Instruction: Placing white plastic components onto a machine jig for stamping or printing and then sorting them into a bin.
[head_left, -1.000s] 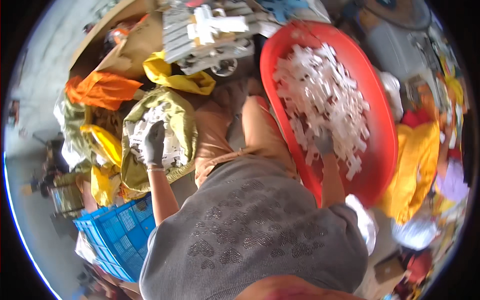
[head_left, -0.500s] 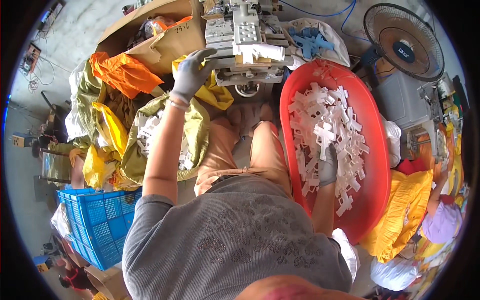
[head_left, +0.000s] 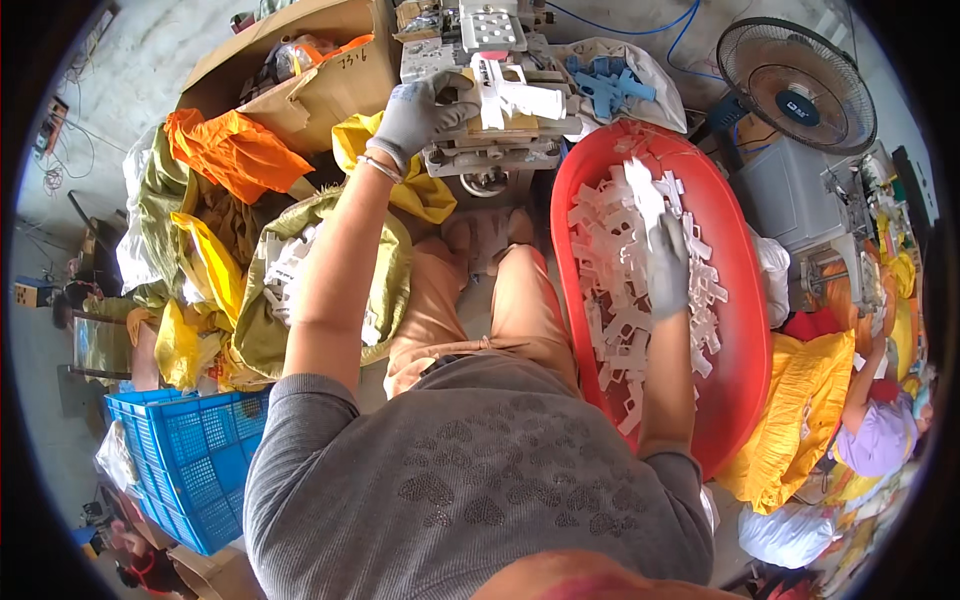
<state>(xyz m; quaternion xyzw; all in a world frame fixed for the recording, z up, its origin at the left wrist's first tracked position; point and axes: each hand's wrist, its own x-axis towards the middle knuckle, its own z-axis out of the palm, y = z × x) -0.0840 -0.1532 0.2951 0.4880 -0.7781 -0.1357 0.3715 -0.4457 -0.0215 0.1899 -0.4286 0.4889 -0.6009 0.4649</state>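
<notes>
My left hand (head_left: 420, 115), in a grey glove, is at the machine (head_left: 490, 148) with fingers apart, close beside a white toy pistol piece (head_left: 530, 98) lying on its bed. Dark marks show on that piece's upper part. Whether my fingertips touch it I cannot tell. Over the red tub (head_left: 742, 400), my gloved right hand (head_left: 668, 272) grips another white toy pistol piece (head_left: 643, 192), blurred by motion. A heap of similar white pieces (head_left: 620, 320) lies below in the tub. Behind the piece on the bed is the machine's perforated metal plate (head_left: 493, 30), with a pink pad beneath.
Left of my legs stands an olive sack (head_left: 392, 290) of white pieces. Blue toy pistols (head_left: 612, 92) lie in a white bag behind the tub. A cardboard box (head_left: 340, 85), blue crate (head_left: 190, 470) and fan (head_left: 797, 85) surround me. Another person (head_left: 880, 430) sits far right.
My left hand has moved right, toward the piece on the machine. My right hand has lifted its piece forward from the heap. The machine's plate has drawn back, exposing the marked piece.
</notes>
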